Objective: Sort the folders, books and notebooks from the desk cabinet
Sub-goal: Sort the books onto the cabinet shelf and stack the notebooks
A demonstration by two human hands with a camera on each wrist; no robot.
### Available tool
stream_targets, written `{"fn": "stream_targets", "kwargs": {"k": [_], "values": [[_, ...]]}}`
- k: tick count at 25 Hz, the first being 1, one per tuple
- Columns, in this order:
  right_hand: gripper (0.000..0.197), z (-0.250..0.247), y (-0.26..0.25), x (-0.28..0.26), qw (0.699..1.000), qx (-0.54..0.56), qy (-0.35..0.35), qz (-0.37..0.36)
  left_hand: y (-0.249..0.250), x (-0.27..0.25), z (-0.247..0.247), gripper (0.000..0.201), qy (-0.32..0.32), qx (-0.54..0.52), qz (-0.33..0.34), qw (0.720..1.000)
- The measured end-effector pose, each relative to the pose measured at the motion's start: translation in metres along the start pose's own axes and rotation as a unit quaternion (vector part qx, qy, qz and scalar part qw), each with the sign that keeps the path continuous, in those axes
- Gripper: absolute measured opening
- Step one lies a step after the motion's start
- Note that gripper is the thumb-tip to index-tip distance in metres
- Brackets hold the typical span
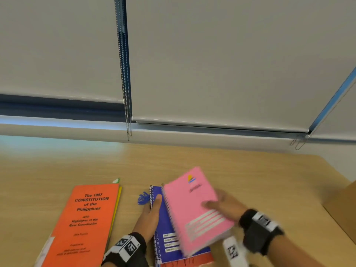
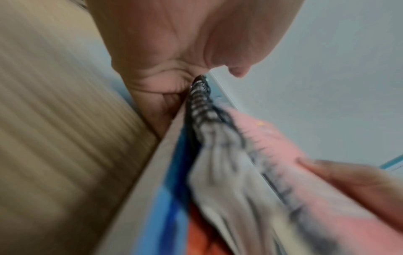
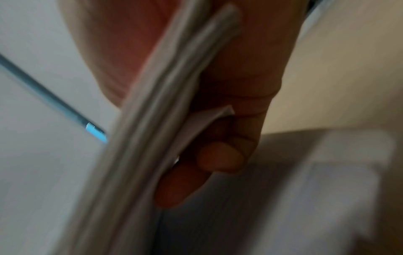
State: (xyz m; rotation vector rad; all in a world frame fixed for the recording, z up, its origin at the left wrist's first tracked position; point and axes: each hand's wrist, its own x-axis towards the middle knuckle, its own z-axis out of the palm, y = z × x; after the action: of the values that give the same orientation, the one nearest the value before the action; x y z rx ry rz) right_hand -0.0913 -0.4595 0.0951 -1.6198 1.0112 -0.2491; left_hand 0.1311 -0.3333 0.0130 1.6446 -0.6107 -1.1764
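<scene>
A pink spiral notebook (image 1: 194, 205) is lifted and tilted over a blue spiral notebook (image 1: 165, 226). My right hand (image 1: 221, 206) grips the pink one at its right edge, thumb on the cover and fingers beneath. In the right wrist view, the right hand (image 3: 231, 120) clamps the notebook's page edges (image 3: 152, 124). My left hand (image 1: 152, 212) holds the blue notebook by its spiral side, thumb on top. The left wrist view shows the left hand (image 2: 174, 51) curled round the coil (image 2: 199, 96), beside the pink notebook (image 2: 305, 182). An orange-red cover (image 1: 194, 261) lies under the blue one.
An orange book on the 1987 Constitution (image 1: 82, 224) lies on the wooden desk (image 1: 250, 170) to the left, on top of a yellow item (image 1: 117, 201). A blue tassel (image 1: 143, 198) lies beside the blue notebook. A cardboard box (image 1: 342, 207) stands at the right. Roller blinds (image 1: 212, 64) hang behind.
</scene>
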Motion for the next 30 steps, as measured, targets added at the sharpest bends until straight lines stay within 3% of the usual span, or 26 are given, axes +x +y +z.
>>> {"fn": "stream_targets", "kwargs": {"k": [2,3,5,7,8,11,14,16,18,21,25,28,30], "values": [[0.035,0.054,0.025,0.000,1.000,-0.001,-0.013,0.012,-0.005,0.000,-0.001,0.063,-0.006,0.026,0.005,1.000],[0.037,0.069,0.030,-0.002,1.000,-0.012,-0.001,0.007,-0.002,-0.007,-0.001,0.050,-0.003,0.029,0.012,0.999],[0.046,0.071,0.031,-0.001,0.993,-0.107,0.048,-0.015,-0.001,-0.015,-0.003,0.026,-0.010,0.014,0.047,0.999],[0.071,0.059,0.012,-0.007,0.988,-0.115,0.102,-0.003,0.015,-0.031,-0.004,0.031,-0.037,-0.026,0.105,0.993],[0.079,0.053,0.003,-0.009,0.992,-0.053,0.117,-0.014,0.026,-0.040,-0.003,0.037,-0.057,-0.049,0.145,0.987],[0.046,0.047,-0.036,-0.022,0.962,0.179,0.176,-0.103,0.066,-0.061,-0.001,0.049,-0.090,-0.067,0.246,0.963],[0.039,0.056,-0.062,-0.035,0.928,0.233,0.231,-0.175,0.088,-0.071,-0.002,0.047,-0.041,-0.075,0.303,0.949],[0.040,0.075,-0.053,-0.035,0.927,0.214,0.251,-0.179,0.074,-0.071,-0.003,0.041,0.018,-0.087,0.299,0.950],[0.045,0.097,-0.027,-0.033,0.940,0.184,0.249,-0.144,0.047,-0.074,-0.002,0.040,0.051,-0.085,0.254,0.962],[0.044,0.112,-0.006,-0.032,0.954,0.172,0.223,-0.104,0.019,-0.076,0.000,0.052,0.063,-0.072,0.217,0.972],[0.052,0.113,-0.009,-0.027,0.960,0.165,0.204,-0.097,0.025,-0.076,-0.005,0.048,0.080,-0.090,0.185,0.975],[0.049,0.131,-0.035,-0.023,0.973,0.135,0.140,-0.121,0.049,-0.074,-0.045,0.041,0.103,-0.082,0.171,0.976],[0.056,0.157,-0.057,-0.010,0.980,0.134,0.091,-0.117,0.058,-0.067,-0.089,0.033,0.127,-0.017,0.145,0.981]]}}
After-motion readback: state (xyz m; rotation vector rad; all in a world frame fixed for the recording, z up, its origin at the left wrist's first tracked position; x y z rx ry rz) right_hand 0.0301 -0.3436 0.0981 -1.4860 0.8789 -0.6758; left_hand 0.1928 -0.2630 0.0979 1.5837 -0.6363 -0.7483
